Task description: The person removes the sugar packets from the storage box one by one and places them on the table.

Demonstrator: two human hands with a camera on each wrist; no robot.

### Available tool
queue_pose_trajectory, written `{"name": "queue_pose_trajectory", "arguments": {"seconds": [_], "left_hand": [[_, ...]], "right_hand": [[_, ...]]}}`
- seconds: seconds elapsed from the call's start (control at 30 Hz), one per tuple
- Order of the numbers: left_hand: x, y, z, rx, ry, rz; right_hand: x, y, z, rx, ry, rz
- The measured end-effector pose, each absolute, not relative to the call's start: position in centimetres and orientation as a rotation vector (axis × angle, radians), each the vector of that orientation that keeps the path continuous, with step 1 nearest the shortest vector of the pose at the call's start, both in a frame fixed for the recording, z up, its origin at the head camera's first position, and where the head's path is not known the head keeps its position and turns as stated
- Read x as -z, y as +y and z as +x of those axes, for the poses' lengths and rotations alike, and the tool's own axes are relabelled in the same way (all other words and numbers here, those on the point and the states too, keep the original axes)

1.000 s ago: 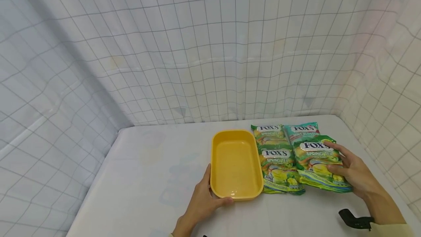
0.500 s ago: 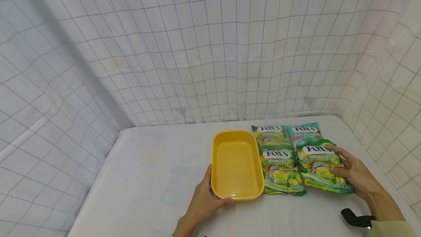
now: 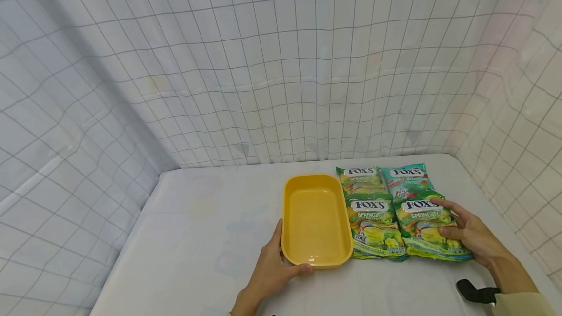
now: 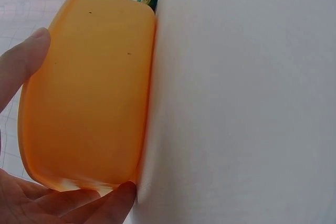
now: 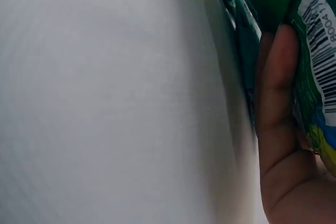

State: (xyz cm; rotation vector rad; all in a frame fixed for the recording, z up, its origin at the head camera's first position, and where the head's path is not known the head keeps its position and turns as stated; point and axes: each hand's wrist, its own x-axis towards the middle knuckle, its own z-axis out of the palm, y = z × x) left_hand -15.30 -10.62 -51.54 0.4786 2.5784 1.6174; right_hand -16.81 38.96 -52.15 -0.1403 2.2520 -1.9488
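Observation:
My left hand (image 3: pixel 271 271) holds the near left corner of a yellow plastic tray (image 3: pixel 316 230), its thumb on the near wall and its fingers along the left side. In the left wrist view the tray wall (image 4: pixel 89 93) shows between thumb and fingers. On the right, my right hand (image 3: pixel 476 235) grips the right edge of a green Fox's Spring Tea candy bag (image 3: pixel 423 228). A barcode shows on the bag's back (image 5: pixel 323 51) in the right wrist view, beside my fingers. This bag overlaps the lower part of a teal Fox's Mint Blossom bag (image 3: pixel 406 175).
Two more Spring Tea bags lie between the tray and the held bag: a front one (image 3: pixel 375 228) and a back one (image 3: pixel 360 179). The white-covered table (image 3: pixel 206 238) meets grid-patterned curtains (image 3: pixel 290 87) at the back and both sides.
The held Spring Tea bag has come down toward the table and slightly nearer me, uncovering more of the Mint Blossom bag. My left hand and the tray look nearly still.

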Motion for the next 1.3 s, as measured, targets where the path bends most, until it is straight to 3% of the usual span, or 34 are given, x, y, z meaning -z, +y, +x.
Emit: {"name": "queue_pose_trajectory", "arguments": {"seconds": [1.3], "left_hand": [[51.4, -10.5, -15.2, -1.582, 2.588, 0.43]], "right_hand": [[50.8, 36.9, -16.3, 1.308, 2.776, 0.046]]}}
